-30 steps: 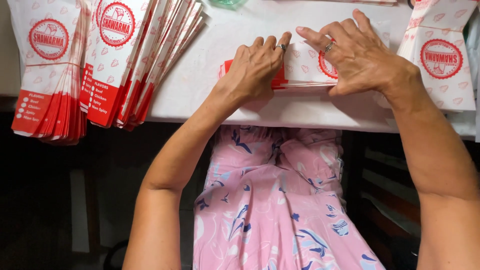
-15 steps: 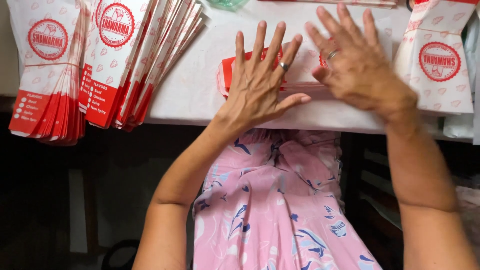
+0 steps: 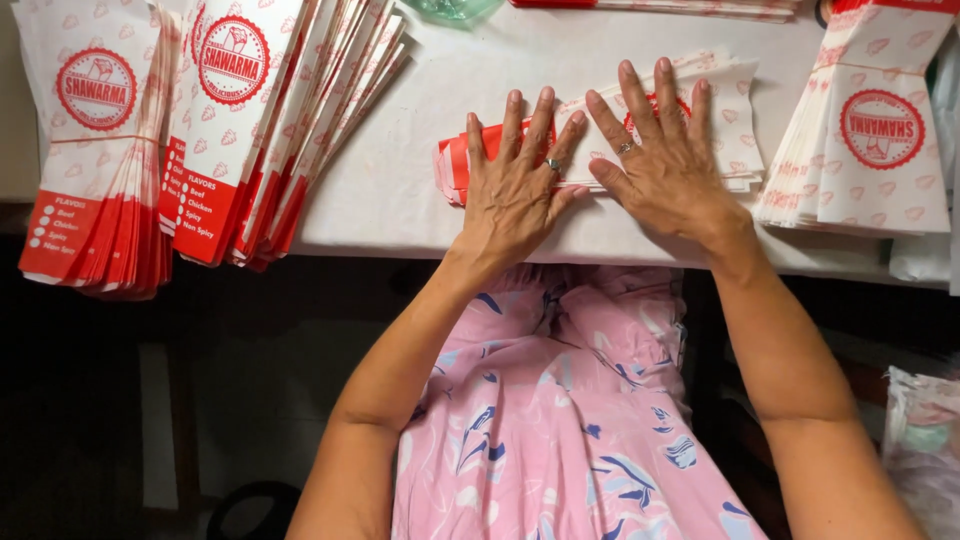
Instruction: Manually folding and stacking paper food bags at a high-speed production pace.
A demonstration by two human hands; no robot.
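A small stack of flat white-and-red paper bags lies sideways on the white table, straight ahead of me. My left hand rests flat on the stack's red end, fingers spread, a ring on one finger. Beside it my right hand presses flat on the white middle part, covering the round red print; it also wears a ring. Neither hand grips anything.
Two fanned bundles of the same bags hang over the table's front edge at the left. Another bundle lies at the right. A green glass object sits at the back. A plastic bag is low right.
Both hands went from curled over the stack's near edge to lying flat on top with fingers spread. The stack now sits a little farther from the table edge.
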